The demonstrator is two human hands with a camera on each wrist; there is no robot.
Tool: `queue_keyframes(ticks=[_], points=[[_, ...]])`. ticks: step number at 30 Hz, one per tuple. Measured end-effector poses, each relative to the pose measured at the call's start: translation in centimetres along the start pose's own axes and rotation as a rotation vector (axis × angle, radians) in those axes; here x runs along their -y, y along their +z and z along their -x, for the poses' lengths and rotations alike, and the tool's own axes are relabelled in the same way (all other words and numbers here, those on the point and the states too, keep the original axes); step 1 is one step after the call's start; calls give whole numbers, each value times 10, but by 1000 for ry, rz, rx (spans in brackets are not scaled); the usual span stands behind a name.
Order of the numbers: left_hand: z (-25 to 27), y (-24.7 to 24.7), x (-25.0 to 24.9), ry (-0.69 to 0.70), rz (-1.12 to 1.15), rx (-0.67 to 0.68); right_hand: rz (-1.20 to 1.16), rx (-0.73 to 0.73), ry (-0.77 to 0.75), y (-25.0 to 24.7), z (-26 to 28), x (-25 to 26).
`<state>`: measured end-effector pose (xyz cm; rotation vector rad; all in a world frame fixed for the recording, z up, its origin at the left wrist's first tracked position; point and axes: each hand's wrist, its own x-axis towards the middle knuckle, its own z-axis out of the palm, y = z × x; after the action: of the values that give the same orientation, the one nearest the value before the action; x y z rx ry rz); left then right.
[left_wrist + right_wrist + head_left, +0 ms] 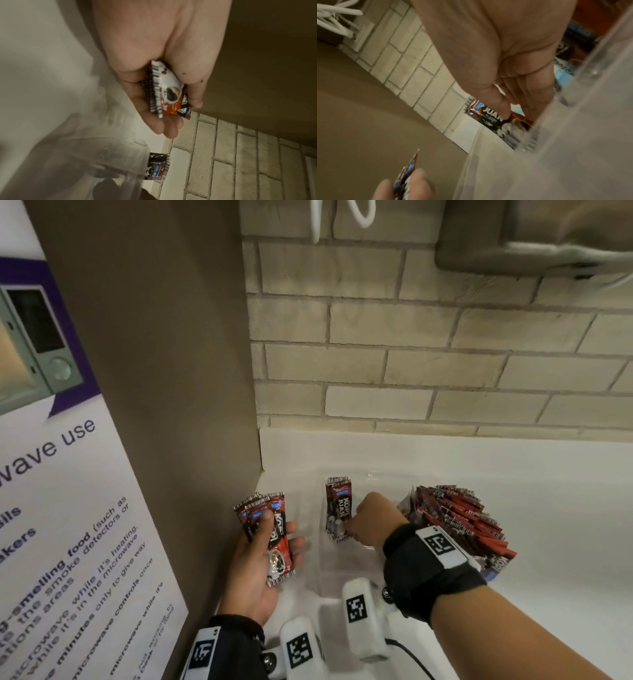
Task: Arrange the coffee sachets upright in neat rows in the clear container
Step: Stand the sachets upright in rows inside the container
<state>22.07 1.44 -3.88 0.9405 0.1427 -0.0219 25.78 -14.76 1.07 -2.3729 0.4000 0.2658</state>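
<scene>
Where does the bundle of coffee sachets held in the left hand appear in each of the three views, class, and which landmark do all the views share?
Head: the bundle of coffee sachets sits lower centre-left, gripped by the left hand.
Left wrist: the bundle is at centre, against the palm.
Right wrist: its top edge shows at the bottom left.
Shared landmark: the brick wall.

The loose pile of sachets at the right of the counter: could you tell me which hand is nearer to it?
Right. The right hand is inside the clear container just left of the pile; the left hand holds sachets beyond the container's far side.
</scene>
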Motion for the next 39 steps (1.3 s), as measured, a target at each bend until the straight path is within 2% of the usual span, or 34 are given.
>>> queue_keyframes(ticks=[3,9,14,20,26,33,36,39], points=[[0,1,1,14,6,-2,43,-40,10,2,-6,2],[0,1,1,16,-11,2,-26,4,-7,2,-11,5],[-2,-1,2,-21,-73,17,-23,-56,11,-6,-9,3],[5,3,1,-103,-159,68,9,65,-4,-4,-11,3],[7,4,-2,-117,-171,64,-94,83,-29,-3,-8,3],[8,4,-2,-102,-148,60,85,17,-62,-4,-10,1],[7,3,-4,-63,-132,32,83,-27,-142,-15,1,2],[8,6,-10,-22,-138,49,-171,-47,-313,-23,20,5]])
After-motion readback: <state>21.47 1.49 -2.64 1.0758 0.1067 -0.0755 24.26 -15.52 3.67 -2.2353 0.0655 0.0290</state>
